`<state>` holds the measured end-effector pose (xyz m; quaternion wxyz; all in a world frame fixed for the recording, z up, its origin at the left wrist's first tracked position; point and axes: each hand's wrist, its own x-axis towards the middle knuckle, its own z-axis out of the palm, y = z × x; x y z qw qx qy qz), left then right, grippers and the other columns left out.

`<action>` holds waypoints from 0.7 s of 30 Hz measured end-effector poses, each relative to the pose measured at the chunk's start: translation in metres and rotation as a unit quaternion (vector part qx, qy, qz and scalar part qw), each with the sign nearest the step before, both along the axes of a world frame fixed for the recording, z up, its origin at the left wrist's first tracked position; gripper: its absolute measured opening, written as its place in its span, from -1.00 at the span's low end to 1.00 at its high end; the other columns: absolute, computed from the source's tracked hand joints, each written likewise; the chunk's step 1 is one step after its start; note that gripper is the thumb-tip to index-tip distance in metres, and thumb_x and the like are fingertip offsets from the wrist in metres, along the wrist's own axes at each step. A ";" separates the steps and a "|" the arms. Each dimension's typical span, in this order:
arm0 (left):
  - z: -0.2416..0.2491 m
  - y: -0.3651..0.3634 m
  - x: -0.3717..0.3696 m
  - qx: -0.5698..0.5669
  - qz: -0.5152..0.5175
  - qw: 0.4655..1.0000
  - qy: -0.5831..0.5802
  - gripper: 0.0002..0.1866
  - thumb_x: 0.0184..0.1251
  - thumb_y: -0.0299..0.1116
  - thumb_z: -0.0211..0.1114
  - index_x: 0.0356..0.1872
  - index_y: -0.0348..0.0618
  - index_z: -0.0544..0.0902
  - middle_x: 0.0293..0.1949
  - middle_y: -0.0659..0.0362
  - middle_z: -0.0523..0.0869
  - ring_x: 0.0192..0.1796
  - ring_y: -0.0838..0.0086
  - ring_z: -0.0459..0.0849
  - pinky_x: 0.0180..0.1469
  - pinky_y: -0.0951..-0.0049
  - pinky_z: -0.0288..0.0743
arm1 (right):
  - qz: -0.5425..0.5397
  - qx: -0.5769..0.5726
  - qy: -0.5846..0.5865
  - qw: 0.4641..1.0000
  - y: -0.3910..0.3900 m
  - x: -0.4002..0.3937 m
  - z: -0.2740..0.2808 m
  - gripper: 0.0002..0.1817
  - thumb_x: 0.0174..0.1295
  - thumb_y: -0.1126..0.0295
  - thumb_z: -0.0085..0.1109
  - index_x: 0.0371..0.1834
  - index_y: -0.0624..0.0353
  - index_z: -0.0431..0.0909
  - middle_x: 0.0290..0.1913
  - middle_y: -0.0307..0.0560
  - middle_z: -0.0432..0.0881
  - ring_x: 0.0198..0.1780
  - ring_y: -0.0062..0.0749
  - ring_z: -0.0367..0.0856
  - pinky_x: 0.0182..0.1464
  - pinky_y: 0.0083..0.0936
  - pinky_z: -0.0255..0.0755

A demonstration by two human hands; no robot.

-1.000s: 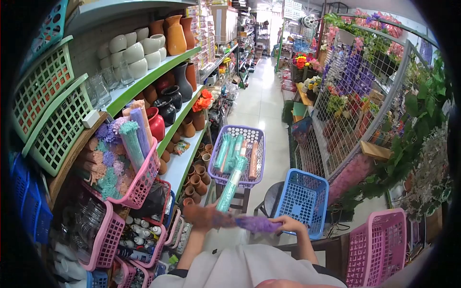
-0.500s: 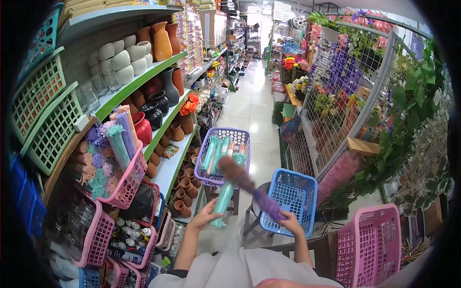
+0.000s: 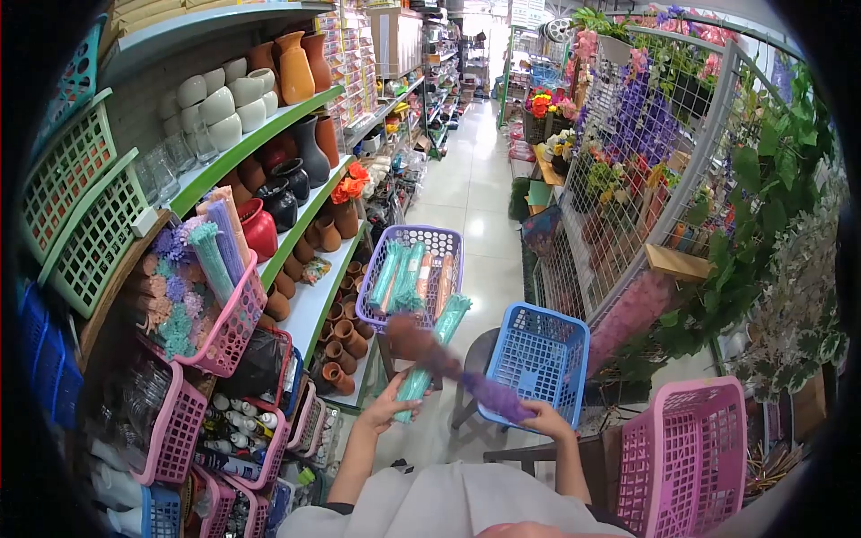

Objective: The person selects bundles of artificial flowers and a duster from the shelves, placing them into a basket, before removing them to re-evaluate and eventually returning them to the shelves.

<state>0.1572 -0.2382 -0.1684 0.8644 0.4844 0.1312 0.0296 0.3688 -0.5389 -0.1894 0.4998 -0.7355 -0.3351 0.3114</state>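
My left hand is closed round the lower part of a teal bundle, which tilts up to the right. My right hand grips the purple end of a duster-like item, with a blurred brown part reaching up and left across the teal bundle. Beyond them, a purple basket holds several teal and peach wrapped bundles. Beside my right hand stands a blue basket on a dark stool, with nothing visible inside it.
Shelves with pots and vases line the left, above a pink basket of coloured bundles. At right are a wire rack with artificial flowers and a tall pink basket. A tiled aisle runs ahead.
The teal bundle has swung so its top leans further right. The brown part of the other item has shifted left and slightly down. The whole view has moved slightly.
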 end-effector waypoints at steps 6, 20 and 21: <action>0.019 0.007 -0.004 -0.055 -0.067 0.990 -0.109 -0.07 0.03 -0.37 0.36 0.43 0.04 0.01 0.04 0.09 0.51 -0.15 0.43 0.59 -0.16 0.43 0.52 | -0.063 0.047 0.022 0.997 -0.001 0.000 -0.008 -0.50 -0.10 0.57 0.21 0.04 0.27 0.53 -0.31 -0.29 0.57 -0.32 -0.63 0.47 -0.26 -0.62 0.40; -0.005 -0.008 -0.013 -0.161 -0.036 0.983 -0.078 -0.25 0.10 -0.53 0.18 0.36 -0.14 0.07 0.16 -0.15 0.42 -0.03 0.27 0.59 -0.20 0.38 0.60 | -0.100 0.007 0.061 0.993 0.017 0.004 -0.014 -0.56 -0.12 0.53 0.28 -0.06 0.31 0.58 -0.21 -0.27 0.61 -0.19 -0.63 0.50 -0.11 -0.65 0.38; -0.005 -0.006 -0.015 -0.159 -0.035 0.984 -0.078 -0.25 0.10 -0.53 0.18 0.36 -0.14 0.07 0.16 -0.15 0.42 -0.03 0.27 0.59 -0.20 0.38 0.60 | -0.097 -0.003 0.064 0.993 0.018 0.000 -0.008 -0.56 -0.13 0.53 0.29 -0.06 0.30 0.58 -0.21 -0.27 0.61 -0.19 -0.64 0.50 -0.10 -0.64 0.38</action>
